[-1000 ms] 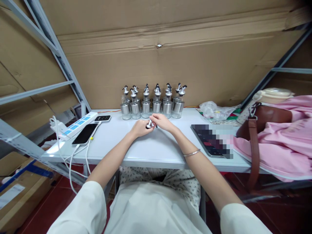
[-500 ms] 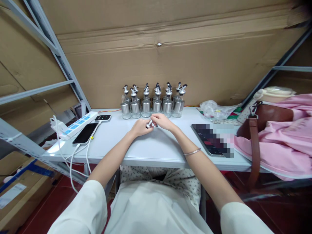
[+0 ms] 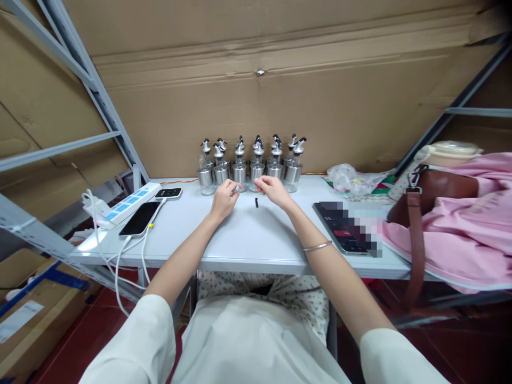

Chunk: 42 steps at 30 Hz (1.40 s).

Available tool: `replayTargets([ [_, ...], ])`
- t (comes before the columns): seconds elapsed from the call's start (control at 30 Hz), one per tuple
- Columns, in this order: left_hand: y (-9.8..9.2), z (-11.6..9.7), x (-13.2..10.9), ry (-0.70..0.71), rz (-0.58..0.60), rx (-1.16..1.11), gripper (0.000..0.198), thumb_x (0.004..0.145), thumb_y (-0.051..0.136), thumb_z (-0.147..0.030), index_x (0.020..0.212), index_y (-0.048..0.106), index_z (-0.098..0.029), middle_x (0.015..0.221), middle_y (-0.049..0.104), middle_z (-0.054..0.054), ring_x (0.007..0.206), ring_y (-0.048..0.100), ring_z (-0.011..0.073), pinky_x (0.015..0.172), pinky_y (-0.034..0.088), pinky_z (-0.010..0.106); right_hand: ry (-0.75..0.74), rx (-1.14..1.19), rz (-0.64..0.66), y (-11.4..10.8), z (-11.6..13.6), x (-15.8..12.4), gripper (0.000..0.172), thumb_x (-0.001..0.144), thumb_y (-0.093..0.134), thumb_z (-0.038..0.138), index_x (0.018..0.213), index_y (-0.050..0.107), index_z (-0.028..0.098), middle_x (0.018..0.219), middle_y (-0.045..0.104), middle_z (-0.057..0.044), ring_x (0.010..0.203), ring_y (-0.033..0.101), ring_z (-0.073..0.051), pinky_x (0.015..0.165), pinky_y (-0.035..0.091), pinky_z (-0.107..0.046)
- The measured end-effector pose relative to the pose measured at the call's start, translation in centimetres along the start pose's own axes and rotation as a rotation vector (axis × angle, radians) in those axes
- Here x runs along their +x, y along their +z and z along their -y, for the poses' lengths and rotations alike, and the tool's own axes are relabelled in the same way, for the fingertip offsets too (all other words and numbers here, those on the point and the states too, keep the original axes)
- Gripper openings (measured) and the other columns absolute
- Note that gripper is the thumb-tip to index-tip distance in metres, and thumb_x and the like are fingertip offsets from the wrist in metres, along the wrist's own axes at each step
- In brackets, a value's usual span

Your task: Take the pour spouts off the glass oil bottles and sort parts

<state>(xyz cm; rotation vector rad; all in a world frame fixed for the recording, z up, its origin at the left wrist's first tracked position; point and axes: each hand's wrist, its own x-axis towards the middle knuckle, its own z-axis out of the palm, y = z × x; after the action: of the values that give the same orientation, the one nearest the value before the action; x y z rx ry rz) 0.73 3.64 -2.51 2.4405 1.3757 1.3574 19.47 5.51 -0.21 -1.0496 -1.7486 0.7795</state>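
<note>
My left hand (image 3: 224,197) is closed in a pinch on a small silver pourer spout (image 3: 237,188), lifted just in front of the bottles. My right hand (image 3: 272,191) hovers a little to the right of it, fingers loosely bent and apart, holding nothing. A tiny black piece (image 3: 256,202) lies on the white table (image 3: 248,240) between my hands. Several glass bottles with steel sleeves and pourer tops (image 3: 251,168) stand in a row at the table's back edge, right behind both hands.
At the left lie a power strip (image 3: 127,205), a black phone (image 3: 139,219) on a cable and a small black device (image 3: 168,193). A tablet (image 3: 346,230), a brown bag (image 3: 438,191), pink cloth (image 3: 472,229) and a plastic bag (image 3: 352,181) fill the right. Cardboard walls the back.
My hands have parted and moved back toward the bottles. The right hand let go of the spout, which stays in the left. The black piece now lies on the table.
</note>
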Motion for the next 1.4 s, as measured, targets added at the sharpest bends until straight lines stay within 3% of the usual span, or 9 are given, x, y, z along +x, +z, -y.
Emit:
replayTargets([
  [0.17,-0.2,-0.6,-0.2,-0.049,0.031,-0.012,0.031,0.095,0.034,-0.035,0.09,0.06,-0.018,0.096,0.06,0.005,0.091,0.056,0.0164,0.086,0.039,0.029,0.067,-0.075,0.082,-0.3,-0.4,-0.2,0.02,0.065,0.061,0.035,0.069,0.061,0.015,0.06,0.055,0.001,0.058,0.043,-0.011,0.058,0.035,-0.025],
  [0.37,-0.1,-0.7,-0.2,-0.024,0.084,-0.087,0.031,0.094,0.035,-0.036,0.086,0.058,-0.017,0.088,0.056,0.005,0.082,0.055,0.0151,0.079,0.041,0.026,0.234,-0.066,0.489,-0.3,-0.1,-1.0,0.008,0.063,0.054,0.014,0.067,0.062,0.015,0.052,0.053,0.004,0.047,0.043,-0.008,0.052,0.036,-0.024],
  [0.67,0.1,-0.9,-0.3,-0.005,0.151,-0.079,0.03,0.094,0.036,-0.037,0.08,0.055,-0.018,0.081,0.054,0.002,0.076,0.052,0.0145,0.074,0.04,0.027,0.415,-0.272,0.683,-0.8,0.8,-1.6,0.004,0.068,0.06,0.01,0.068,0.063,0.014,0.054,0.058,0.003,0.049,0.051,-0.007,0.051,0.039,-0.02],
  [0.83,0.3,-0.6,-0.2,-0.003,0.158,-0.064,0.037,0.095,0.032,-0.04,0.079,0.057,-0.018,0.083,0.057,0.004,0.083,0.055,0.0162,0.082,0.041,0.029,0.463,-0.234,0.676,-1.4,0.7,-1.6,0.008,0.074,0.063,0.017,0.066,0.063,0.013,0.057,0.061,0.0,0.049,0.053,-0.008,0.053,0.04,-0.022],
  [0.93,0.4,-0.4,-0.2,-0.012,0.18,-0.061,0.047,0.096,0.026,-0.044,0.082,0.062,-0.017,0.089,0.06,0.006,0.089,0.056,0.017,0.086,0.041,0.03,0.413,-0.178,0.554,-1.4,0.8,-1.5,0.013,0.077,0.062,0.016,0.065,0.06,0.014,0.054,0.059,0.001,0.048,0.051,-0.008,0.051,0.039,-0.022],
  [1.03,0.6,-0.4,-0.3,0.007,0.16,-0.056,0.055,0.096,0.021,-0.051,0.102,0.064,-0.017,0.103,0.061,0.008,0.101,0.054,0.0189,0.094,0.039,0.033,0.31,0.017,0.432,-1.3,1.3,-1.5,0.01,0.081,0.058,0.016,0.073,0.062,0.014,0.061,0.061,0.001,0.053,0.053,-0.007,0.055,0.041,-0.021],
  [1.17,0.9,-0.5,-0.3,0.049,0.056,-0.139,0.067,0.093,0.012,-0.061,0.137,0.043,-0.021,0.132,0.049,0.01,0.121,0.045,0.0208,0.104,0.033,0.037,0.297,0.286,0.524,-1.1,1.8,-1.6,0.01,0.083,0.06,0.023,0.086,0.063,0.015,0.081,0.068,-0.003,0.068,0.061,-0.009,0.064,0.046,-0.022],
  [1.27,1.3,-0.6,-0.3,0.078,0.059,-0.229,0.07,0.091,0.011,-0.064,0.145,0.031,-0.023,0.142,0.041,0.01,0.125,0.043,0.0209,0.106,0.033,0.036,0.317,0.397,0.543,-0.8,1.8,-1.8,0.014,0.081,0.063,0.028,0.087,0.062,0.015,0.089,0.068,-0.005,0.075,0.063,-0.011,0.066,0.048,-0.023],
  [1.4,1.9,-0.3,-0.3,0.079,0.034,-0.271,0.07,0.091,0.012,-0.064,0.149,0.018,-0.025,0.145,0.037,0.011,0.122,0.046,0.0211,0.103,0.036,0.037,0.337,0.491,0.501,-0.3,1.8,-1.8,0.014,0.083,0.062,0.029,0.084,0.06,0.016,0.079,0.065,-0.003,0.073,0.063,-0.011,0.064,0.047,-0.022],
])
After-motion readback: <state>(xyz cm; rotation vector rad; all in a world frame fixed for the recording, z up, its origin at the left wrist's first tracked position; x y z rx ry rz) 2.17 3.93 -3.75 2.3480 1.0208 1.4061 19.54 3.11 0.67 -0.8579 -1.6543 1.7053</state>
